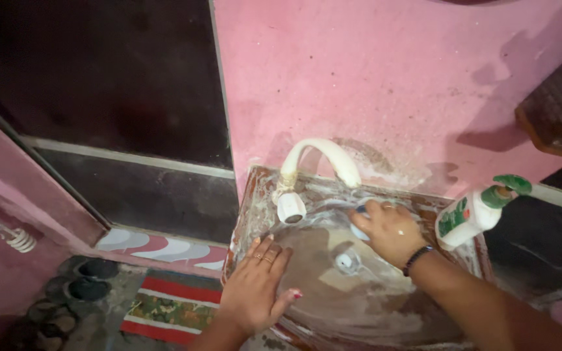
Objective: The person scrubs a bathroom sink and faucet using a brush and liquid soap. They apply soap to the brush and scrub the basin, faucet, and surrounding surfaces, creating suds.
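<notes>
Our left hand (257,286) lies open and flat on the sink (359,305) rim at seven o'clock, seemingly to brace us. Our right hand (388,233) is closed around a small blue-and-white scrubber (360,224), pressing it to the soapy basin wall at one o'clock, below the tap (307,172). A white bottle (469,218) with a green cap sits on the rim at three o'clock, within reach.

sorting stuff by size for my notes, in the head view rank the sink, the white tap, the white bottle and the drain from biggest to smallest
1. sink
2. white tap and white bottle: look alike in size, so unranked
3. drain
</notes>
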